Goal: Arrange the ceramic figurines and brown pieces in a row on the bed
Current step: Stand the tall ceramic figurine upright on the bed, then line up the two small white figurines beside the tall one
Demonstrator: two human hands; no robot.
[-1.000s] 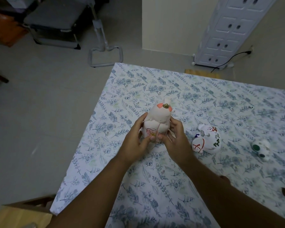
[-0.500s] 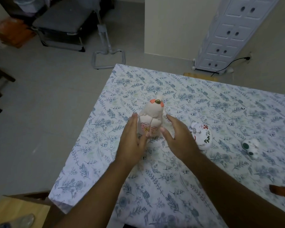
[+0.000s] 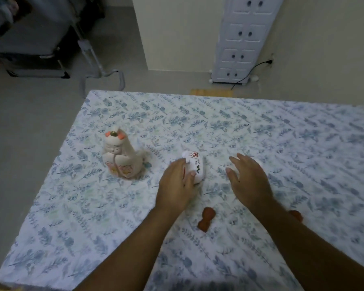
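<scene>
Since the earlier frame both hands have left the tall cat figurine (image 3: 122, 157) and gone rightward. The left hand (image 3: 177, 183) now lies on the small round figurine (image 3: 194, 168), with the fingers draped over its near-left side and the thumb tip against its front; this grip rests on the piece but does not look fully clamped. The right hand (image 3: 249, 177) hovers with its grip apart and empty, fingers spread, just right of that same figurine; something pale may sit beneath its fingertips, though the blur makes that unsure.

The small round figurine is white with red and dark painted marks on top, and it lies near the middle of the bed (image 3: 303, 143). The tall cat figurine stands upright, apart from both hands, near the bed's left edge; it is cream, with 2 orange ears, a small brass-coloured dot between them, and pink floral panels at its base. 1 brown piece (image 3: 206, 221), shaped like a small peg with a round head, lies between the 2 forearms. A 2nd brown piece (image 3: 296, 215) peeks out beside the right forearm.
</scene>
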